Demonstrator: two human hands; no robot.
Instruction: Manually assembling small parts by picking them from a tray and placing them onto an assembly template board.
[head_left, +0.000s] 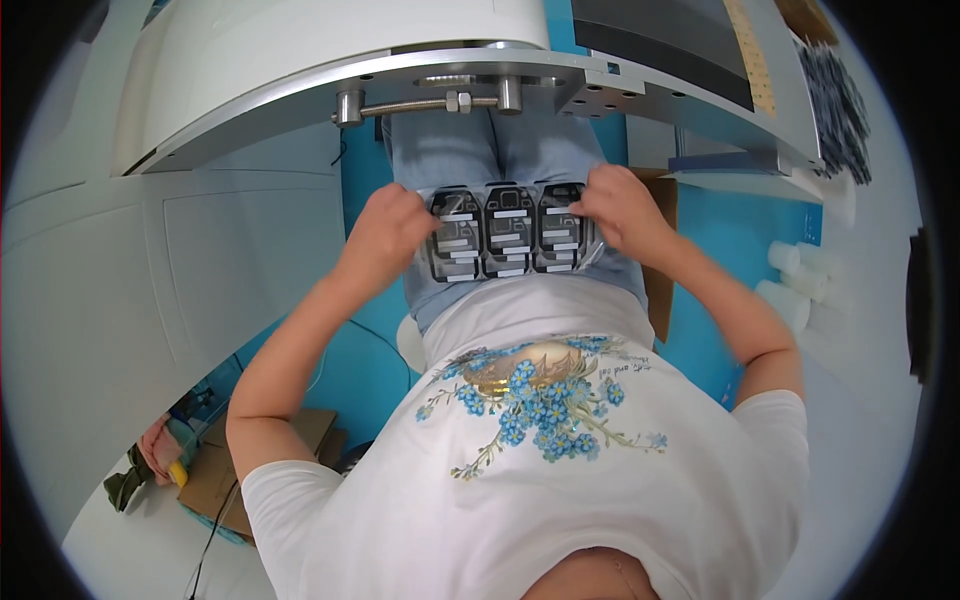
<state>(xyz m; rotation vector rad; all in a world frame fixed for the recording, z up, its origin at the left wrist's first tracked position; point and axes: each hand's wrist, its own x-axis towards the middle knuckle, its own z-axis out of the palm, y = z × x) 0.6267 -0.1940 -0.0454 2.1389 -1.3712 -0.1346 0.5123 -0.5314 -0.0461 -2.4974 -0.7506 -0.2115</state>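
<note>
Over my lap, a clear plastic sheet [510, 262] carries three black, rounded panels side by side, each with pale strips across it. My left hand [390, 228] grips the sheet's left edge, its fingers closed by the left panel. On the opposite side my right hand [622, 210] pinches the upper right corner, thumb and fingers over the right panel. The sheet is stretched between both hands, above my light blue jeans [440, 140]. The fingertips of the left hand are partly hidden.
Ahead is a white machine with a metal edge [270, 115] and a threaded rod [420, 104]. A stack of dark strips [835, 110] hangs at the far right, above white rolls [785, 300]. Cardboard [225, 480] and cloths [160, 450] lie at lower left.
</note>
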